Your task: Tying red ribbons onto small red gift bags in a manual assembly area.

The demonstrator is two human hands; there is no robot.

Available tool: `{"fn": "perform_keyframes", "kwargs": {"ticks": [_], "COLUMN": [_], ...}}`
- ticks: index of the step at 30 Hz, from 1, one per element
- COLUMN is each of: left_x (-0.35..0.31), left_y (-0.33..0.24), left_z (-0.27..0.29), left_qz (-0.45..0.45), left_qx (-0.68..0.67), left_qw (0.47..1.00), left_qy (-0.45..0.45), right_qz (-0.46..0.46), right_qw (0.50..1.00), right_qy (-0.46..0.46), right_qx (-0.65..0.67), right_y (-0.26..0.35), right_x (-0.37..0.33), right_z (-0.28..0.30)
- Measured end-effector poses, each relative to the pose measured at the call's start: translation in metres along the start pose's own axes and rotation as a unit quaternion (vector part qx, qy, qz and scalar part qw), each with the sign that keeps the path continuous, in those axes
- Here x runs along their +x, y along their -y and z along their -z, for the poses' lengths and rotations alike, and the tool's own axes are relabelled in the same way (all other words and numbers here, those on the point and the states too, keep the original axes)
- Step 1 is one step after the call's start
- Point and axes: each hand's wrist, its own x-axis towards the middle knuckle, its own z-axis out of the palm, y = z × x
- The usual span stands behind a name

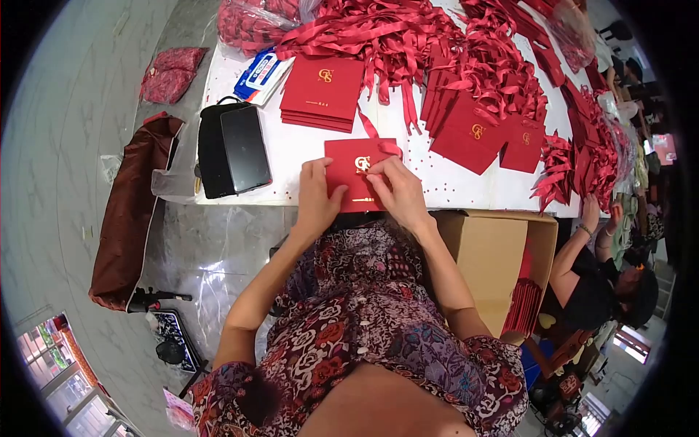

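Observation:
In front of me, at the table's near edge, lies a flat red gift bag (346, 182) with a gold emblem and a red ribbon (389, 148) at its top right. My left hand (317, 193) grips the bag's left side, fingers along the edge and thumb on its face. My right hand (400, 191) rests over the right side. Its thumb and fingertips are drawn together beside the emblem, and whatever they pinch is too small to make out. Just beyond, a neat stack of red bags (320, 91) lies flat.
A black phone (245, 149) on a dark pouch and a blue-white packet (263, 76) lie left. Red ribbons (393, 33) heap up behind, with more bags (470, 135) fanned to the right. An open carton (488, 255) holds red bags beside me. Another person's hand (590, 211) works far right.

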Motion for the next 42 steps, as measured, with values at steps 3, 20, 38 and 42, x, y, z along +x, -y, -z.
{"fn": "perform_keyframes", "kwargs": {"ticks": [3,20,38,42], "left_x": [-0.002,0.048,0.052,0.053], "left_y": [-0.007,-0.017,-0.020,-0.023], "left_z": [-0.010,-0.014,-0.008,-0.002], "left_qz": [-0.004,-0.121,-0.040,-0.007], "left_qx": [0.017,0.069,-0.037,-0.043], "left_qw": [0.999,0.990,0.998,0.999], "left_qy": [0.030,-0.001,-0.006,0.020], "right_qz": [-0.018,-0.094,-0.152,-0.126], "right_qw": [0.999,0.990,0.980,0.985], "right_qy": [-0.034,-0.101,-0.106,-0.121], "right_qx": [0.007,-0.020,0.071,0.015], "right_y": [-0.002,-0.018,-0.005,0.004], "right_x": [0.001,0.021,0.020,0.018], "right_z": [-0.004,-0.036,-0.038,-0.039]}}
